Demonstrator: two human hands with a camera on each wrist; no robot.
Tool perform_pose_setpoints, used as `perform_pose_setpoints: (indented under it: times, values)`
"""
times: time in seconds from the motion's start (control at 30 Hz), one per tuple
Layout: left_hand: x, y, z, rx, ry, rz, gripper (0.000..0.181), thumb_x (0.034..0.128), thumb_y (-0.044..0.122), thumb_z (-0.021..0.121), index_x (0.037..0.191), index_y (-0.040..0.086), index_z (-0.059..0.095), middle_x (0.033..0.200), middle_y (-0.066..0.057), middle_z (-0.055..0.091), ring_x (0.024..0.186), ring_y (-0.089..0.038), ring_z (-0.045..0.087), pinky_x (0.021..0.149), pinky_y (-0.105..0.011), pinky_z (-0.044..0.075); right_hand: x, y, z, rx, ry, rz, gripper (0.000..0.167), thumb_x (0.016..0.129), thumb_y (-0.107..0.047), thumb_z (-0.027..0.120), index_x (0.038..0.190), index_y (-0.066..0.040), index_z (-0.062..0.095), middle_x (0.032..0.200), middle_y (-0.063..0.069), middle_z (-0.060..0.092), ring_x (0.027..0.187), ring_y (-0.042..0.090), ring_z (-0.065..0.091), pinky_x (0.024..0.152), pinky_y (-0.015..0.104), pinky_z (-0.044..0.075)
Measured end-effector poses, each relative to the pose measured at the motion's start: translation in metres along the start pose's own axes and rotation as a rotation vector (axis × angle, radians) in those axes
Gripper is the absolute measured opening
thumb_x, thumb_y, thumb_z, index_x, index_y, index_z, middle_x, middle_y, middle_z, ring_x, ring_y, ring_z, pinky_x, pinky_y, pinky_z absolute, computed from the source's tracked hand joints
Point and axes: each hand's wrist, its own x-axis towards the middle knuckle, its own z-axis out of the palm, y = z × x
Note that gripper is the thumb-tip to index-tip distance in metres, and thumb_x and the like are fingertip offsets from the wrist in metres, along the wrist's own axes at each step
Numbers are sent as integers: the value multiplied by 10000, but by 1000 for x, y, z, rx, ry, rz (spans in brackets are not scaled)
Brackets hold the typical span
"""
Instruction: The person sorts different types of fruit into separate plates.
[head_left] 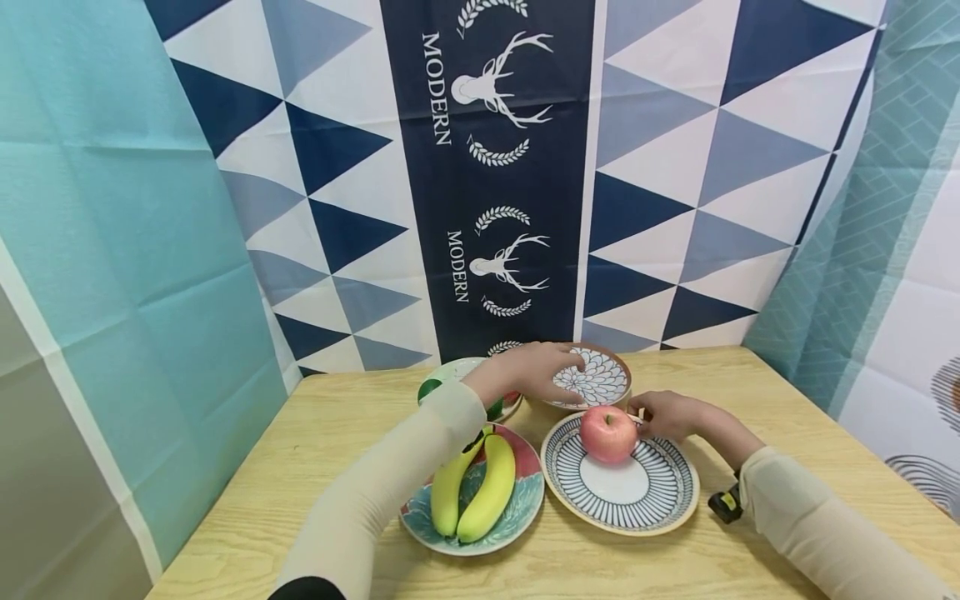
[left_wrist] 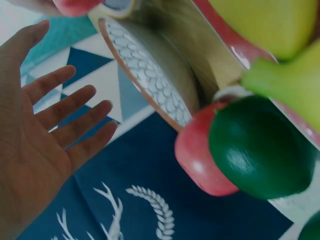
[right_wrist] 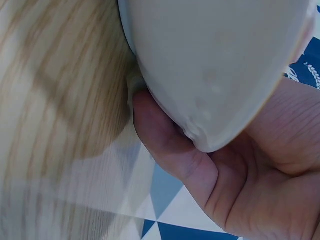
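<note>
My left hand (head_left: 536, 371) hovers over the bowl with a brown rim and petal pattern (head_left: 600, 379). In the left wrist view its fingers are spread, holding nothing, apart from the bowl. At the far right edge of the striped plate (head_left: 678, 500), my right hand (head_left: 667, 415) grips the rim. The right wrist view shows the thumb (right_wrist: 167, 137) under the pale underside of the plate (right_wrist: 215, 65); some fingers are hidden behind it. A pink-red apple (head_left: 608, 434) sits on the far part of this plate, close to the right fingertips.
Two bananas (head_left: 491, 492) lie on a red and teal plate (head_left: 525, 512) at the left. Behind it, partly covered by the left arm, a pale plate (head_left: 457, 367) carries green fruit (left_wrist: 262, 147) and a red fruit (left_wrist: 202, 155). A patterned cloth (head_left: 510, 183) hangs behind the wooden table (head_left: 270, 517).
</note>
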Motion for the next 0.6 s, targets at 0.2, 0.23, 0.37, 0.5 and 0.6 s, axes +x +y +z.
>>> perform_pose_setpoints:
  times: [0.2, 0.23, 0.37, 0.5, 0.6]
  values:
    - [-10, -22, 0, -70, 23, -96, 611, 963, 634, 664, 1451, 271, 615, 1348, 30, 611, 1176, -140, 578, 1021, -348, 528, 1, -1, 0, 3, -2, 5, 119, 945, -66, 728, 948, -104, 615, 880, 57, 577, 773, 205, 551, 625, 330, 488]
    - [-12, -25, 1, -74, 29, -110, 605, 964, 626, 668, 1447, 266, 620, 1325, 30, 615, 1159, -139, 577, 1014, -348, 532, 1, -1, 0, 6, -3, 6, 120, 946, -65, 728, 947, -103, 614, 877, 59, 577, 767, 204, 552, 622, 328, 487]
    - [-18, -40, 4, -90, 47, -172, 597, 956, 597, 695, 1430, 240, 632, 1279, 14, 628, 1120, -147, 578, 985, -340, 543, 1, -1, 0, 10, -6, 10, 121, 948, -62, 724, 944, -102, 610, 865, 59, 575, 746, 197, 556, 608, 321, 487]
    - [-21, -55, 12, -114, 40, -245, 569, 946, 578, 716, 1390, 229, 651, 1283, -33, 633, 1093, -172, 561, 972, -346, 536, 0, -2, 0, 11, -5, 18, 114, 956, -65, 721, 951, -100, 613, 874, 60, 576, 758, 201, 556, 611, 321, 491]
    - [-24, -66, 19, -128, 20, -287, 559, 946, 558, 722, 1390, 223, 660, 1316, -52, 621, 1110, -191, 549, 993, -373, 526, 0, -3, 0, 13, -8, 24, 102, 966, -70, 715, 964, -99, 617, 889, 66, 577, 772, 208, 558, 611, 324, 497]
